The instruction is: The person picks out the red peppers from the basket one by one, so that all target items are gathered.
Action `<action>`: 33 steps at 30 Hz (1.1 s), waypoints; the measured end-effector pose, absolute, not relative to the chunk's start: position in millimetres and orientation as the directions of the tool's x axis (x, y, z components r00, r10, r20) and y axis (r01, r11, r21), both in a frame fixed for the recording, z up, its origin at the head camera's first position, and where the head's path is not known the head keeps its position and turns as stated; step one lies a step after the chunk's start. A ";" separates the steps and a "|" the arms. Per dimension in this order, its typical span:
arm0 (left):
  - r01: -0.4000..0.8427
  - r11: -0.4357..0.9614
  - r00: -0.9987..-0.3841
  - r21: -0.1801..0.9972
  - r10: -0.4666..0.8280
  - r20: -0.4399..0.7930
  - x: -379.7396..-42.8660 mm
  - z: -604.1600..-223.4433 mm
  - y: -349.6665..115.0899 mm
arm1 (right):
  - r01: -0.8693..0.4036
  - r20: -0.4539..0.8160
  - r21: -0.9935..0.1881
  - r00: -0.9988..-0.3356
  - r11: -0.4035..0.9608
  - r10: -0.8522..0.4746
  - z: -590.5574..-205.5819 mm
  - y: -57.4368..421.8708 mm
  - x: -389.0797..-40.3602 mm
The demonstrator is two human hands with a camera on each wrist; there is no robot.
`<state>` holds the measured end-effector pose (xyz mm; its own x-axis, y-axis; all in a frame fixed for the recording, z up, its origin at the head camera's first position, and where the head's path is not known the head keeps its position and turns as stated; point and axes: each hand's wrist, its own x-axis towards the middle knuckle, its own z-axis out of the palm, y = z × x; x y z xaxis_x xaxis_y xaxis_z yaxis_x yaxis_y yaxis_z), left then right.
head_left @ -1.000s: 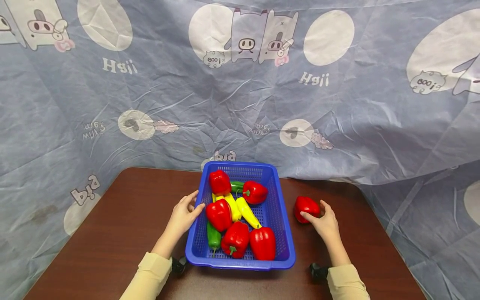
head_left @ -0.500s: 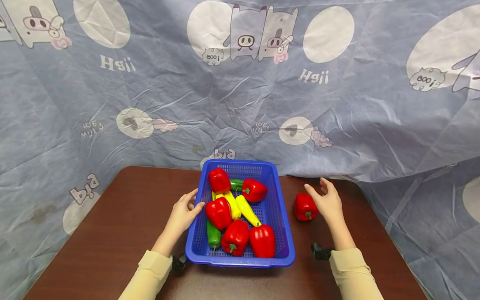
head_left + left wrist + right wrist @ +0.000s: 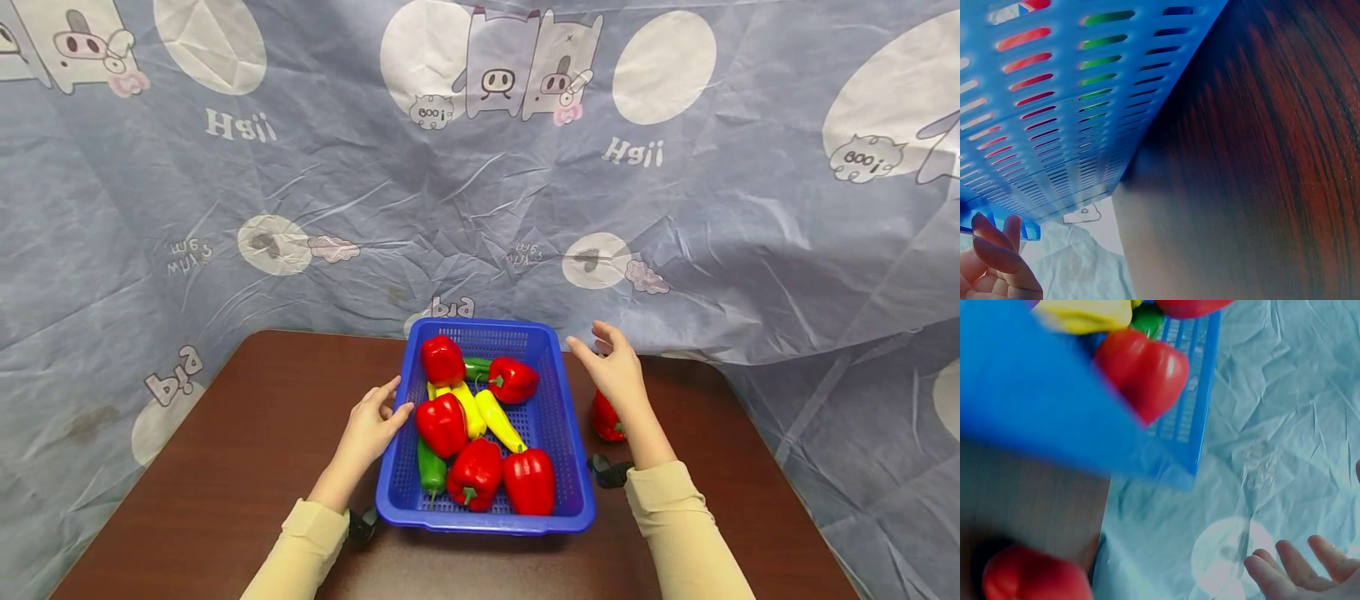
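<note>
My left hand [image 3: 370,425] holds the left rim of a blue plastic basket [image 3: 486,523], thumb over the edge and the other fingers curled along its outside. Those bent fingers also show by the slotted basket wall [image 3: 1060,112] in the left wrist view. Beyond the basket's right rim, my right hand [image 3: 618,375] is raised with nothing in it, fingers spread. A red bell pepper [image 3: 604,418] lies on the table, partly hidden under that hand and forearm. Inside the basket are several red bell peppers [image 3: 442,425], long yellow peppers [image 3: 500,419] and green peppers [image 3: 432,468].
The basket stands on a dark brown wooden table [image 3: 300,392]. A grey-blue printed cloth [image 3: 450,208] hangs right behind the table's back edge and down both sides. A black wrist device [image 3: 611,472] sits under each forearm.
My right hand has let go of the red bell pepper on the table, lifted, and moved left toward the basket's right rim. The left hand stays at the basket's rim.
</note>
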<state>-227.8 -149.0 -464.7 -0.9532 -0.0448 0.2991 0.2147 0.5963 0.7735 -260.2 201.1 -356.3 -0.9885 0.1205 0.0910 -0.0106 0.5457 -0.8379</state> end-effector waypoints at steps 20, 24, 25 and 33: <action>0.206 0.593 -0.958 0.778 -0.041 0.285 -228.8 -464.3 -148.1 | 0.045 -0.022 -0.807 -0.999 0.588 0.048 -391.0 138.4 -278.3; 0.213 0.599 -0.955 0.772 -0.040 0.294 -229.1 -463.9 -148.8 | 0.000 0.002 -0.750 -1.000 0.662 0.001 -395.5 134.7 -280.4; 0.214 0.600 -0.955 0.771 -0.039 0.295 -229.2 -464.2 -149.1 | -0.015 0.008 -0.735 -1.000 0.678 -0.013 -396.1 133.9 -280.9; 0.213 0.596 -0.955 0.774 -0.039 0.293 -229.8 -465.9 -149.8 | -0.125 0.042 -0.576 -0.991 0.808 -0.123 -400.5 127.2 -285.8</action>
